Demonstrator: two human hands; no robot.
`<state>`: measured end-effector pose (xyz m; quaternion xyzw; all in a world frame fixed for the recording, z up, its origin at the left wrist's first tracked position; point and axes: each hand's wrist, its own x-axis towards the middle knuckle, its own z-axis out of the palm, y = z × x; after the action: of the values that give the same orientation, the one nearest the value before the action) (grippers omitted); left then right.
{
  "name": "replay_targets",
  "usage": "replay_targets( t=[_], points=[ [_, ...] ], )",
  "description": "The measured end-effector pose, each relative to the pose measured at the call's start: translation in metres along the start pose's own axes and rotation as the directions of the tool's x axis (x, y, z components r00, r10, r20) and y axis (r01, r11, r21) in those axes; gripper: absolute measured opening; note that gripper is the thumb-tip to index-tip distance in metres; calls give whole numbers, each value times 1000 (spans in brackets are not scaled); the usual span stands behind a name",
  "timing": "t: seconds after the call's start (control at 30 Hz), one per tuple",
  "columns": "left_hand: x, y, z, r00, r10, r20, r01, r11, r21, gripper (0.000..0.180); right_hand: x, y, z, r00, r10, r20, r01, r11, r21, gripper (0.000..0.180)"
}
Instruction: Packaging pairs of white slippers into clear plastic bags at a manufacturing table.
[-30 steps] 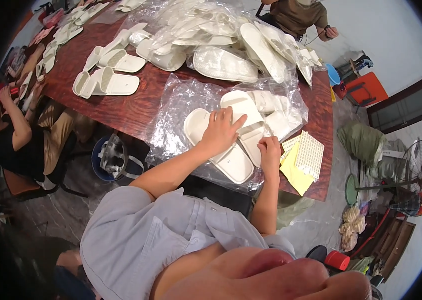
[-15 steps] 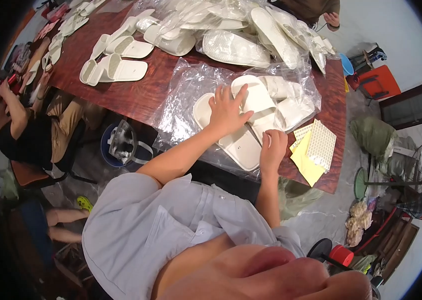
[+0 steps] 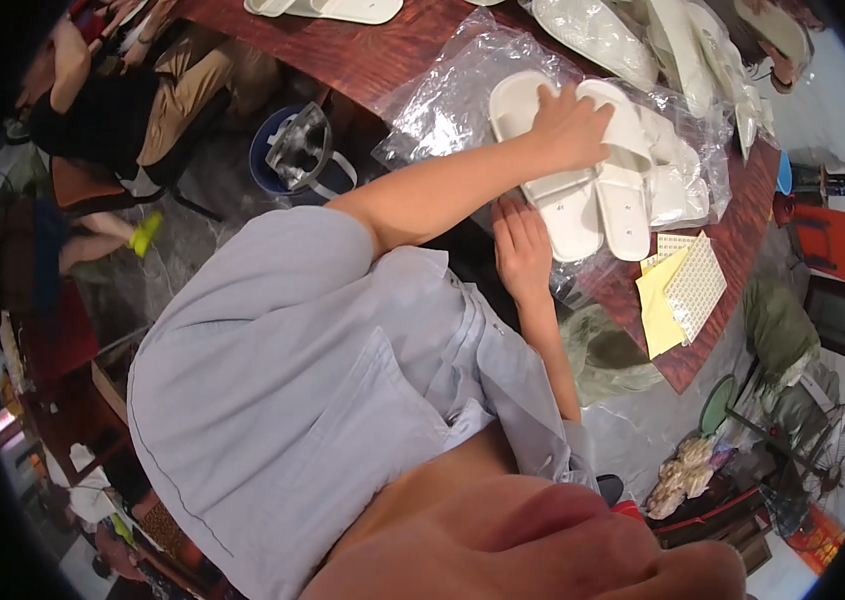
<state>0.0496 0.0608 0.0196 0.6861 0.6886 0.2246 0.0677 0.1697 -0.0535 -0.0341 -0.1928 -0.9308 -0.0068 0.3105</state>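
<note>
A pair of cream open-toe slippers lies side by side, heels toward me: the left slipper [image 3: 521, 100] and the right slipper [image 3: 630, 205]. My left hand [image 3: 568, 132] reaches across them palm down, fingers bent and spread over the left one's strap area, which it hides. Against the left slipper's near-left edge rests my right hand [image 3: 523, 250], its fingers fairly straight. A clear plastic bag [image 3: 443, 100] spreads flat under and beside the pair. Just right of them, more cream slippers [image 3: 678, 170] lie in clear wrapping.
Yellow paper and sticker sheets [image 3: 698, 285] lie at the right on the red-brown table [image 3: 343, 50]. Bagged slippers [image 3: 603, 40] are piled at the far side. A blue bucket [image 3: 268, 150] and a seated person [image 3: 103, 110] are left; a floor fan [image 3: 843, 440] stands right.
The view has shifted, so the table sits higher. The two slippers now lie evenly beside each other. My right hand has moved from the right slipper's heel to the left slipper's outer edge.
</note>
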Motion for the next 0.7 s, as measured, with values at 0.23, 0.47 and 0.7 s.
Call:
replay_targets(
  t=[0.23,0.47,0.7],
  points=[
    [32,27,-54,973,98,-209,-72,989,129,47,27,0,-7,898,436,56,-437,873,216,43],
    [10,-10,-124,903,68,-424,-3,989,151,52,31,44,0,711,665,230,-699,634,331,53],
    [-77,-173,-182,774,-189,-604,229,973,-11,54,46,74,4,556,764,327,-826,551,115,84]
  ],
)
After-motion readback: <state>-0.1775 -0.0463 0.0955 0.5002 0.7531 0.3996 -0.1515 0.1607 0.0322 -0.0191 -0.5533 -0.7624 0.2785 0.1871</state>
